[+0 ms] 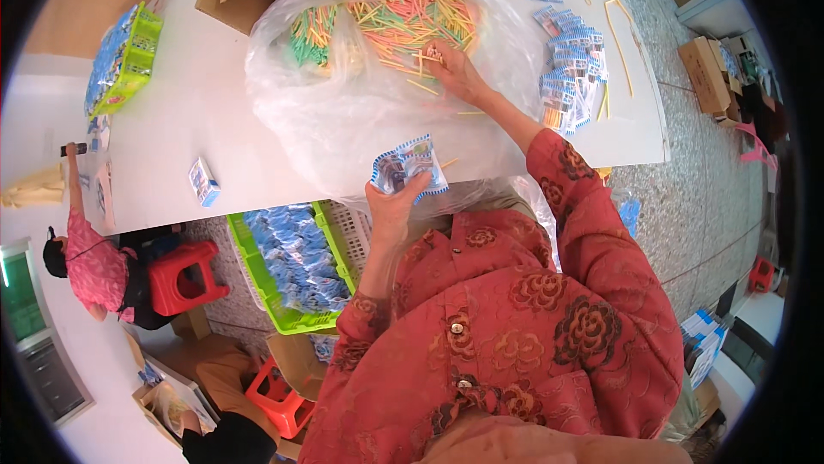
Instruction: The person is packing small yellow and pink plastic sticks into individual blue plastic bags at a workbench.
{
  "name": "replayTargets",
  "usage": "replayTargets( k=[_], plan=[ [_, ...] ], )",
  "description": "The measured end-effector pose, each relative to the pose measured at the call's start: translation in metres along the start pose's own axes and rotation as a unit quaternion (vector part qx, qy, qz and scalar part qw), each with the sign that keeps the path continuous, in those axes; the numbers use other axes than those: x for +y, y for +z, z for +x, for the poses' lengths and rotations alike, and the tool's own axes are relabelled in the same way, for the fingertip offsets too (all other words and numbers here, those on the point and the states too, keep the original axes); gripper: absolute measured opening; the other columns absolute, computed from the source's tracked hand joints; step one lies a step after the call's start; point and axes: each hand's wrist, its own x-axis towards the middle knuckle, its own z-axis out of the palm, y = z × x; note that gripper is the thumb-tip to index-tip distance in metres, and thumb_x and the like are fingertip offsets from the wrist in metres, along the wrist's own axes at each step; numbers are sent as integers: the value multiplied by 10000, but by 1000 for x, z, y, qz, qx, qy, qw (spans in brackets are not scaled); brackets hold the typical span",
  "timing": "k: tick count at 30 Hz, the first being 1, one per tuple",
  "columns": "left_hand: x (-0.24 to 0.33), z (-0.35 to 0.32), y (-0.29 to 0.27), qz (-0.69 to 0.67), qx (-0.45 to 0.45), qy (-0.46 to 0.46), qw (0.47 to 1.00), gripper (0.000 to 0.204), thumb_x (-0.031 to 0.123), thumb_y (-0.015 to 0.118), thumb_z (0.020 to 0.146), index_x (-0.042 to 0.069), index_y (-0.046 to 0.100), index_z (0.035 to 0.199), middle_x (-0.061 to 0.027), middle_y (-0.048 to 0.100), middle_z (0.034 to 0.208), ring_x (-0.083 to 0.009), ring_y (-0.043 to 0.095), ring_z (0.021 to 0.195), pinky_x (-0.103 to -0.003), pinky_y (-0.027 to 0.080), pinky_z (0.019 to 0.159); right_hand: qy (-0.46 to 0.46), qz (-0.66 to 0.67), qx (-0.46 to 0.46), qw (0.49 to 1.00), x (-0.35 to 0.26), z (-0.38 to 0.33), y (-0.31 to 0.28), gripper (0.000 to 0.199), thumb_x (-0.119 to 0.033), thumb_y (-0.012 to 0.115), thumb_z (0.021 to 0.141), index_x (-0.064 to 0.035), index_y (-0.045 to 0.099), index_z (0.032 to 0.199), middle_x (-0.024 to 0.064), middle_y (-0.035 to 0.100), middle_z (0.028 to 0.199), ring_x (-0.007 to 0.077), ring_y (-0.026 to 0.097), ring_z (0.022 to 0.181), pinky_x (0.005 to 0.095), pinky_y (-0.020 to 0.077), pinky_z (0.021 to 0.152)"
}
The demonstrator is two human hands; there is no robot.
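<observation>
Blue-and-white printed packets point(410, 165), a small fanned stack of them, sat in the left hand point(390, 206), whose fingers were closed around the lower edge at the near rim of the white table point(197, 95). Thin, flat and glossy, they looked light and a little slippery, so a pinch across the stack's bottom edge seemed the surest hold. Beyond, toward twelve o'clock, the right hand point(453, 69) lay in a heap of coloured plastic sticks point(403, 26) inside a big clear bag point(343, 112), fingertips curled down as if pinching a few; whether any were held could not be told. The sticks seemed slender, stiff and light, best taken near their middles. At two o'clock more packets point(571, 69) lay spread on the table; at nine o'clock a green basket point(296, 266) stood below it.
</observation>
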Motion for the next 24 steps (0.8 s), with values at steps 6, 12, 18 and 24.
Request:
replayTargets(
  k=[6, 12, 18, 24],
  plan=[
    [0, 0, 1, 3, -4, -2, 1000, 408, -81, 681, 684, 1, 543, 1059, -73, 615, 952, -144, 602, 838, -279, 516, 742, -2, 104, -10, 995, -2, 6, 1, 108, -55, 489, 834, -22, 526, 930, 43, 545, 844, 131, 511, 813, 270, 413, 731],
    [-2, -1, 1, -3, -9, -2, 1000, 414, -76, 686, 683, 8, 542, 1062, -72, 614, 958, -143, 601, 837, -284, 511, 752, 47, 164, -13, 985, -2, 6, 3, 121, -102, 536, 849, -26, 552, 943, 26, 547, 864, 112, 502, 834, 250, 404, 756],
    [-2, -1, 5, -6, -6, -6, 1000, 418, -77, 686, 683, 11, 540, 1065, -72, 615, 956, -144, 603, 838, -283, 513, 750, 8, 102, 59, 993, -10, 4, 4, 142, -142, 549, 870, -30, 570, 955, 13, 554, 889, 101, 490, 893, 239, 386, 808],
    [-2, -2, 7, -3, -8, -6, 1000, 415, -82, 683, 686, 10, 540, 1065, -73, 614, 955, -146, 605, 833, -280, 517, 744, 32, 181, 101, 978, 7, 5, 9, 137, -135, 539, 871, -27, 600, 929, -4, 562, 758, 76, 500, 695, 227, 427, 653]
  ],
)
